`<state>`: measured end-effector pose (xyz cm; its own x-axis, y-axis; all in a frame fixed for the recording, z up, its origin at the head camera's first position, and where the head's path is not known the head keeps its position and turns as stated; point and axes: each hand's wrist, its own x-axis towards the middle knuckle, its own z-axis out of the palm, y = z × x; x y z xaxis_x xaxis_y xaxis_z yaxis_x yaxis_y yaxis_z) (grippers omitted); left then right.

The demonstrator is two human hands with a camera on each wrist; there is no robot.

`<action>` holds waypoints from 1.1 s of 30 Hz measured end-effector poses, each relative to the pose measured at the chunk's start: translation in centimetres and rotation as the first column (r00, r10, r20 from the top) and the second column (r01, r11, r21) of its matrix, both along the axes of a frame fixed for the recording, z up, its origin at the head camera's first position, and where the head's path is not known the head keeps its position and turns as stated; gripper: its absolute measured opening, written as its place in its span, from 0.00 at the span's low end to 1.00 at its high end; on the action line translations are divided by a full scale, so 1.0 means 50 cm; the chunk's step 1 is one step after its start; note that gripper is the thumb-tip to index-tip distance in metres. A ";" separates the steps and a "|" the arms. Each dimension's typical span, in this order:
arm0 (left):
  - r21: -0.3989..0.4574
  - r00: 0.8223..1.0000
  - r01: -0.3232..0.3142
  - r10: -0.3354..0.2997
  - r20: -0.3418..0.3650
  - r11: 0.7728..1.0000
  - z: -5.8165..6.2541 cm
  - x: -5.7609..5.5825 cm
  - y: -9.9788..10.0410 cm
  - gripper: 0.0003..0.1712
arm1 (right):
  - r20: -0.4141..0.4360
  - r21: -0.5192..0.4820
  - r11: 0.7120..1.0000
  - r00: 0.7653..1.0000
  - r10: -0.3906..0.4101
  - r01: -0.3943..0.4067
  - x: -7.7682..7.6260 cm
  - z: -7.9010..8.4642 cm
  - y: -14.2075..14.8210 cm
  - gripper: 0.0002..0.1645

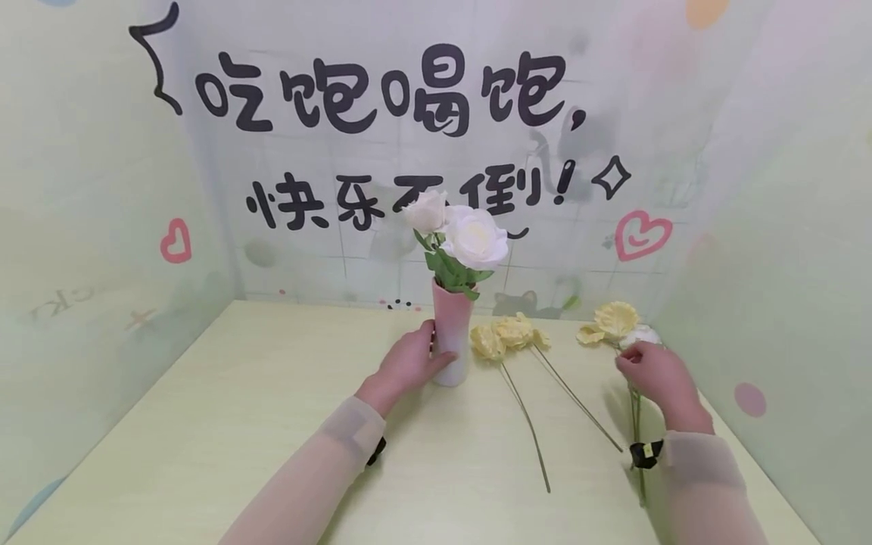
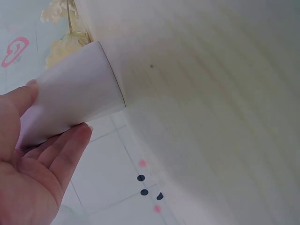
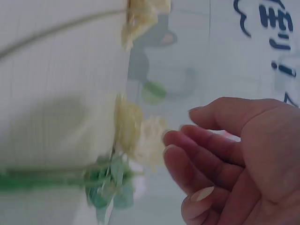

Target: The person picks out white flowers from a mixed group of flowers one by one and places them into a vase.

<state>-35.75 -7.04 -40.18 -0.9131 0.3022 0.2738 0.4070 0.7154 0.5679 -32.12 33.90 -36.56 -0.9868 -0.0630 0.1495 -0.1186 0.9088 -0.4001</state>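
My left hand holds a pink-to-white vase around its lower half, thumb on the near side. The vase stands upright on the table. A large white flower and a pale pink rose rise from its mouth above green leaves. At the right, my right hand hovers over a small group of stemmed flowers: a yellow flower and a white flower. In the right wrist view its fingers are loosely bent, with a gap between thumb and fingertips and nothing held; green leaves lie beyond them.
Several yellow flowers lie just right of the vase, their thin stems stretching toward the near side of the pale table. Printed wall panels with black lettering enclose the back and sides.
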 end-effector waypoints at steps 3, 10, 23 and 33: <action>-0.004 1.000 -0.002 0.002 0.000 1.000 0.001 -0.001 0.000 0.35 | 0.064 0.024 0.999 0.998 -0.027 0.025 0.008 0.003 0.034 0.17; -0.002 1.000 -0.005 0.005 0.016 1.000 0.001 0.000 -0.001 0.36 | 0.196 0.043 0.998 0.979 -0.052 0.044 0.013 -0.022 0.069 0.21; 0.008 1.000 0.005 -0.005 0.007 1.000 0.003 0.004 -0.001 0.36 | 0.269 0.002 0.994 0.957 -0.105 0.109 0.003 -0.058 0.073 0.17; 0.011 1.000 0.005 -0.005 0.008 1.000 0.004 0.006 0.000 0.36 | 0.277 -0.094 0.981 0.951 -0.135 0.167 -0.005 -0.078 0.072 0.18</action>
